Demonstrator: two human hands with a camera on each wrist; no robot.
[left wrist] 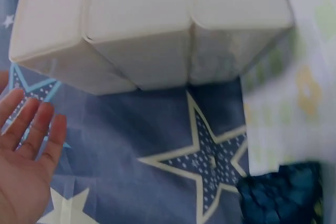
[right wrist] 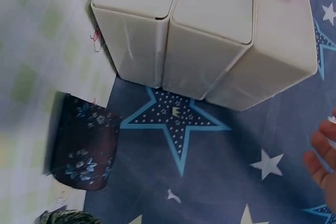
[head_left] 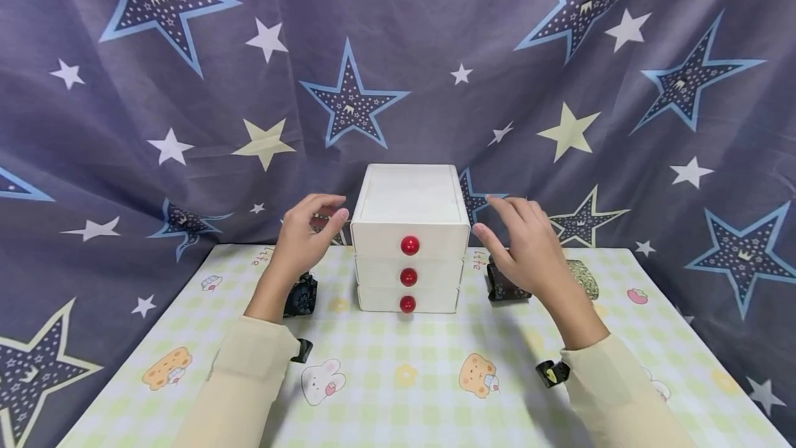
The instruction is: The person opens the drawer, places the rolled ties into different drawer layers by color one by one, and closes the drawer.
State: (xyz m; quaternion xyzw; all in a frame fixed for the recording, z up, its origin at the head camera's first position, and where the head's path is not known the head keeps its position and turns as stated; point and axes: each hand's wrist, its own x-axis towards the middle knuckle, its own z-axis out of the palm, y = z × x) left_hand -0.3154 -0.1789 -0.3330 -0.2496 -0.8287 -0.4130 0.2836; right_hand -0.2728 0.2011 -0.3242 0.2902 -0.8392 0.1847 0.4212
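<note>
A white three-drawer box (head_left: pixel 410 196) with a round red knob on each drawer stands at the table's back, all drawers closed. My left hand (head_left: pixel 307 234) hovers at its left side, fingers extended and apart from it; the left wrist view shows the open palm (left wrist: pixel 23 177) beside the box's wall. On the other side my right hand (head_left: pixel 522 244) is raised, fingers spread and holding nothing. Behind the left wrist lies a dark blue patterned bundle (head_left: pixel 301 294). A dark floral bundle (right wrist: pixel 86 142) sits below the right hand, with a green-gold glittery one (head_left: pixel 582 278) next to it.
The table (head_left: pixel 373 379) has a pale green checked cloth with cartoon animals. Right behind its back edge hangs a grey-blue curtain (head_left: pixel 435 123) printed with stars, which also runs along both sides. Each wrist wears a black band (head_left: pixel 552 373).
</note>
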